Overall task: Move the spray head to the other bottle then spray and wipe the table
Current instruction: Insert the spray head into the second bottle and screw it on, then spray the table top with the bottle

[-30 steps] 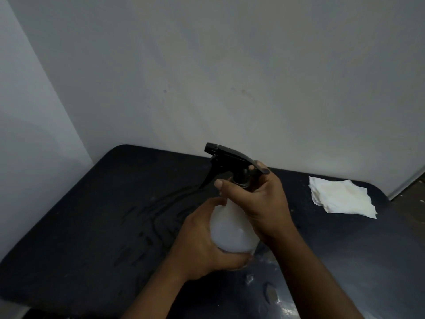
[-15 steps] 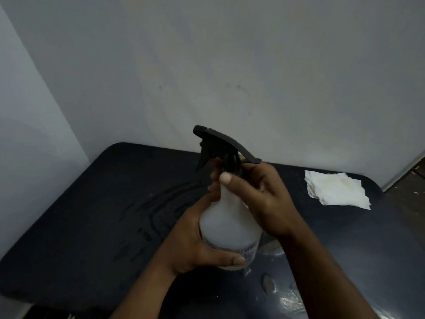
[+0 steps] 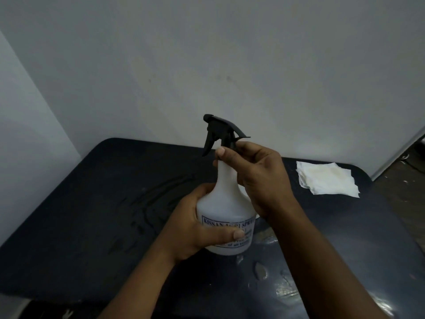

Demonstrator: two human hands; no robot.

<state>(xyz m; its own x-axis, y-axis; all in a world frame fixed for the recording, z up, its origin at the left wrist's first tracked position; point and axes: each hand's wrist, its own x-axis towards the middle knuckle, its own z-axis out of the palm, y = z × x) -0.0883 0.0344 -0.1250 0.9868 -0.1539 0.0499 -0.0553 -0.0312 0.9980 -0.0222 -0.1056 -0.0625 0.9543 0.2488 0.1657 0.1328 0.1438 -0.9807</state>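
A white spray bottle (image 3: 224, 199) with blue lettering is held upright above the dark table (image 3: 92, 203). My left hand (image 3: 195, 226) wraps around its body, thumb across the label. A black spray head (image 3: 220, 132) sits on the bottle's neck, nozzle and trigger pointing left. My right hand (image 3: 257, 178) grips the neck just under the spray head, fingers around the collar. No second bottle is in view.
A folded white cloth (image 3: 326, 180) lies on the table's far right. Wet streaks (image 3: 156, 196) mark the tabletop left of the bottle, and droplets (image 3: 262, 270) sit near the front. White walls stand behind and to the left. Floor shows at the right edge.
Both hands have tilted the bottle upright and raised it, so its label now shows. The right hand stays on the collar under the spray head.
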